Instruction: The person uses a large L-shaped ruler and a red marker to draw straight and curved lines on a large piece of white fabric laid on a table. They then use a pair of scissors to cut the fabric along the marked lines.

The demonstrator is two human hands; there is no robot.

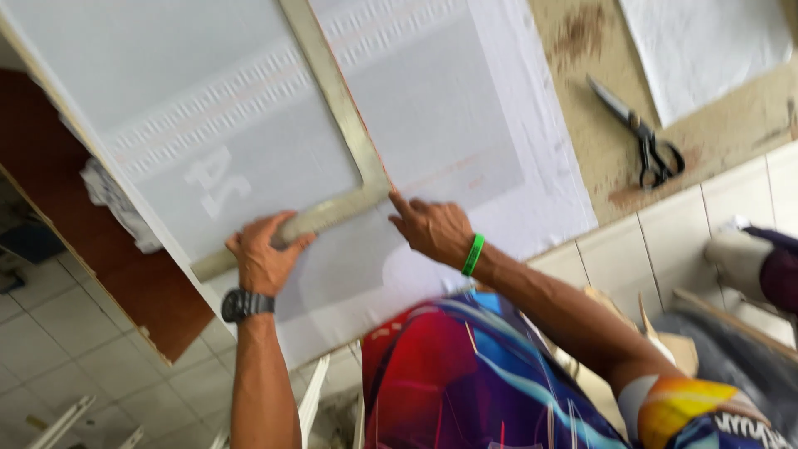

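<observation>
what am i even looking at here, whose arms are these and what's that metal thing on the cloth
This is one picture from a camera worn on a person's head, looking down at their own two bare hands, so the view is tilted. There is no machine.

The left hand, with a dark wristwatch, presses down on one arm of a metal L-shaped square ruler. The right hand, with a green wristband, touches the ruler's corner with a fingertip; I cannot tell whether it holds a marker.

The ruler lies on white fabric spread over a work table. Black-handled scissors lie on the bare brownish tabletop, apart from the hands, beside another white piece.
</observation>
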